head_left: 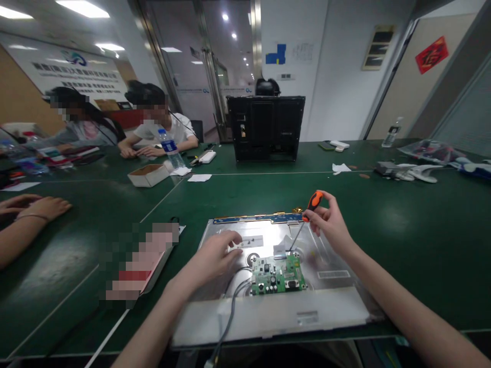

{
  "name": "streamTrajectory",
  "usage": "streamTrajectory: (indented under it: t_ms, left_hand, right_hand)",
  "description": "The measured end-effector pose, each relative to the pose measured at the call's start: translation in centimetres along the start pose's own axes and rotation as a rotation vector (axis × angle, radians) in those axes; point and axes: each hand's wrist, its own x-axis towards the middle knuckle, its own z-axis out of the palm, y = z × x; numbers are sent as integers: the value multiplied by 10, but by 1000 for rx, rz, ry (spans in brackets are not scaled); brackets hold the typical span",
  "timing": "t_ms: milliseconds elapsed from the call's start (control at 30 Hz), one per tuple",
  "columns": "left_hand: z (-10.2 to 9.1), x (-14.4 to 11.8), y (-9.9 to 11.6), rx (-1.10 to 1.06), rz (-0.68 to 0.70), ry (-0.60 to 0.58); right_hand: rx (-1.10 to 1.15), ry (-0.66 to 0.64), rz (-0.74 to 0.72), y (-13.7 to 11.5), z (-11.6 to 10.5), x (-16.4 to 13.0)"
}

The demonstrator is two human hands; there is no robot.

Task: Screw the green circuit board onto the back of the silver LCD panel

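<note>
Head view: right hand (330, 225) pinches an orange-handled screwdriver (307, 217), tip apparently at a screw by the green circuit board (278, 276) on the metal panel (326, 306), left hand (215, 255) flat, empty, bracing; next needs steady turning.

A green table (402, 225) carries a metal display panel (245, 312), a cardboard box (149, 175) and a water bottle (171, 148).
</note>
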Motion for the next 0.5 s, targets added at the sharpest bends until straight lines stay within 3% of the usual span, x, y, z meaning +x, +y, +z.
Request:
streamTrajectory:
  t_ms: [167,333,500]
  left_hand:
    - [0,28,2,51,-30,-136]
    - [13,43,6,202,-46,-108]
    - [13,45,-3,143,88,-72]
  right_hand:
    - [72,37,167,20,-11,20]
    - [76,28,218,34,-11,32]
    - [88,19,251,42,-11,33]
